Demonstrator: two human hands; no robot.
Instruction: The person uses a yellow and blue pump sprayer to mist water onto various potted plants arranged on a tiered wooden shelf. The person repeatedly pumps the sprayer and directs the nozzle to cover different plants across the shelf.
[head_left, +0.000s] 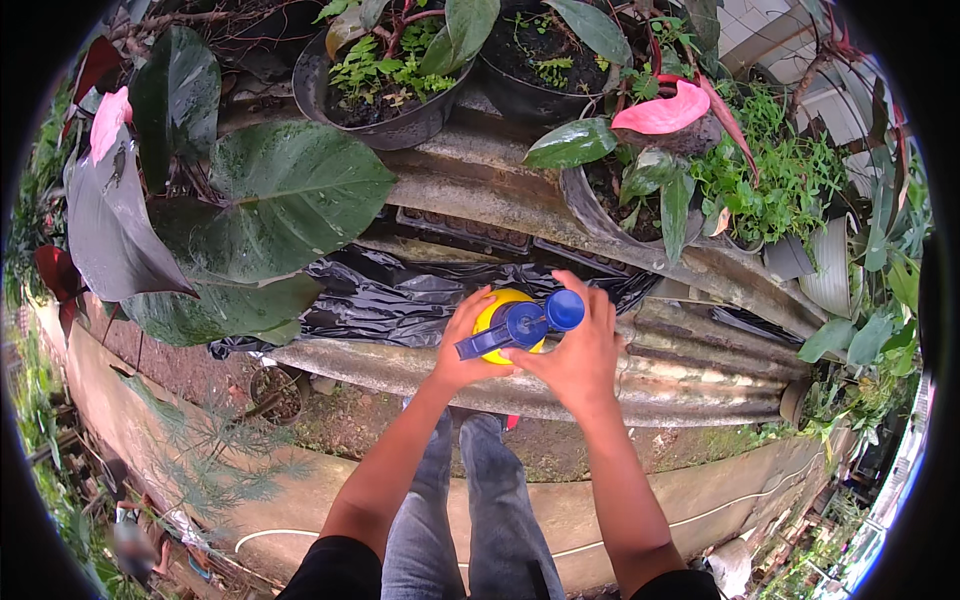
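A yellow bottle (489, 309) with a blue pump-sprayer head (525, 324) is held upright in front of me, seen from above. A blue lever points left from the head, and a round blue knob (564, 310) sits at its right. My left hand (459, 349) wraps the bottle's left side. My right hand (581, 352) cups the right side around the knob, its thumb on the near side of the head and its fingers on the far side. The lower part of the bottle is hidden. Behind it, black plastic sheeting (390, 300) lies on a corrugated ledge (697, 367).
Large philodendron-like leaves (292, 199) spread at left. Potted plants line the back, including a black pot (375, 135) and a grey pot (581, 199). Dark seedling trays (465, 229) lie behind the sheeting. A white hose (697, 517) crosses the concrete path. A person (139, 540) is at lower left.
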